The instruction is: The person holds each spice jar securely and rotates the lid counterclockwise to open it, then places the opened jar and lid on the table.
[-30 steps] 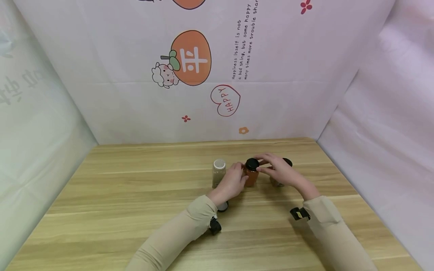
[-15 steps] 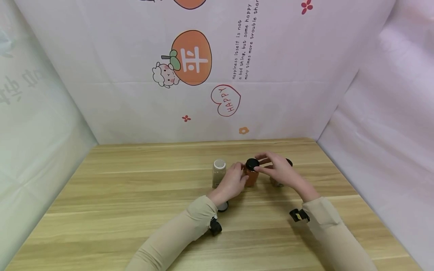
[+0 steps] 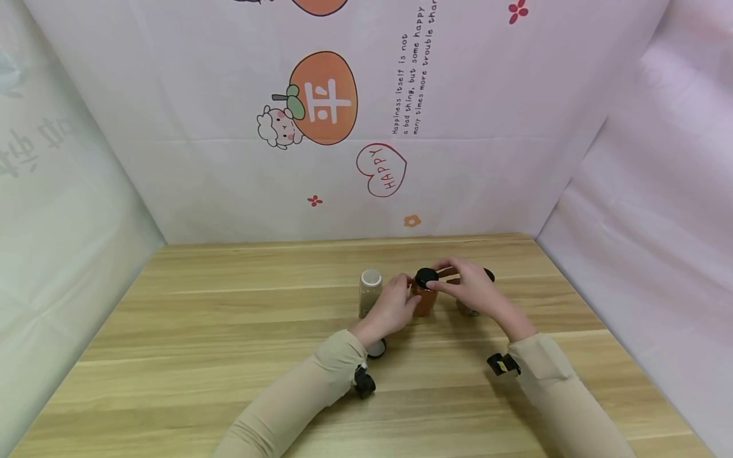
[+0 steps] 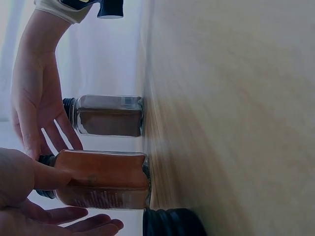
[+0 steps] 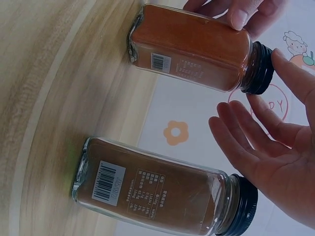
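Note:
An upright jar of orange spice (image 3: 424,300) (image 5: 192,46) stands on the wooden table (image 3: 229,318). My left hand (image 3: 409,296) (image 4: 74,196) grips its glass body from the left. My right hand (image 3: 441,277) (image 5: 263,76) is at its black cap (image 3: 426,277) (image 5: 259,69), thumb and fingertips against the rim, the other fingers spread loosely. Behind the right hand, partly hidden, stands a jar of brown spice (image 3: 465,308) (image 5: 147,191) (image 4: 108,115) with a black cap (image 3: 488,274).
A pale spice jar with a silver top (image 3: 369,292) stands just left of my left hand. A loose black cap (image 3: 376,348) (image 4: 172,223) lies on the table under my left wrist. Printed white sheets wall the table at the back and both sides.
My right hand has shifted slightly left and turned a little at the orange jar's cap. The left hand and all three jars stay where they were.

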The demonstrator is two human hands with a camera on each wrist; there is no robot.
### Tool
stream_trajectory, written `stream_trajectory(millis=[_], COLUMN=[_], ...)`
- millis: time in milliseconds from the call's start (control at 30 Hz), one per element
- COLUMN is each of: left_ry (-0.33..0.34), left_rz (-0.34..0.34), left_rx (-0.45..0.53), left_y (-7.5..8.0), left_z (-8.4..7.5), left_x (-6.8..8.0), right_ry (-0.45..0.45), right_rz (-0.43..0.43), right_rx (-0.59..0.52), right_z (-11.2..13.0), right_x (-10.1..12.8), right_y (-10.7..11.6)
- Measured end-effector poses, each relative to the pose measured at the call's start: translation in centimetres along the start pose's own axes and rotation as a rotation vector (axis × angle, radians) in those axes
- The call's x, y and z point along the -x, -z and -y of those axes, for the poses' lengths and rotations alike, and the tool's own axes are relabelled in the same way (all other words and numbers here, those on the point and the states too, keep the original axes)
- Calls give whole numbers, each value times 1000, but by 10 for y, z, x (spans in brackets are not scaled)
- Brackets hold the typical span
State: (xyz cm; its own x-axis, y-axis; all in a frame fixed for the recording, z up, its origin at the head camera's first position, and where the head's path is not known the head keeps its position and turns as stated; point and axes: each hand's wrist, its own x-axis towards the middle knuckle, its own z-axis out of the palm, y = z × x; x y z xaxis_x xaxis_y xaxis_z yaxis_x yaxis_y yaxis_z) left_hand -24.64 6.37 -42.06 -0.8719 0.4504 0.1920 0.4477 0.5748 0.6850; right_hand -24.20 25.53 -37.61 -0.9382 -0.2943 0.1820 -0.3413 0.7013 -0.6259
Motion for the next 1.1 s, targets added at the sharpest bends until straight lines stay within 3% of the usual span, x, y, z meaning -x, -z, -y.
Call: stream_trajectory(millis=[567,1100], left_ry=[36,38], left_rz=[38,37], left_rx=[-1,-5], left_y=[3,2], left_z=[-4,-3], left_x=[-1,-1], right_ry=[38,142], right_rz=[17,107], right_rx=[8,74], right_z=[1,-2], right_x=[-2,-1], right_y=[4,10])
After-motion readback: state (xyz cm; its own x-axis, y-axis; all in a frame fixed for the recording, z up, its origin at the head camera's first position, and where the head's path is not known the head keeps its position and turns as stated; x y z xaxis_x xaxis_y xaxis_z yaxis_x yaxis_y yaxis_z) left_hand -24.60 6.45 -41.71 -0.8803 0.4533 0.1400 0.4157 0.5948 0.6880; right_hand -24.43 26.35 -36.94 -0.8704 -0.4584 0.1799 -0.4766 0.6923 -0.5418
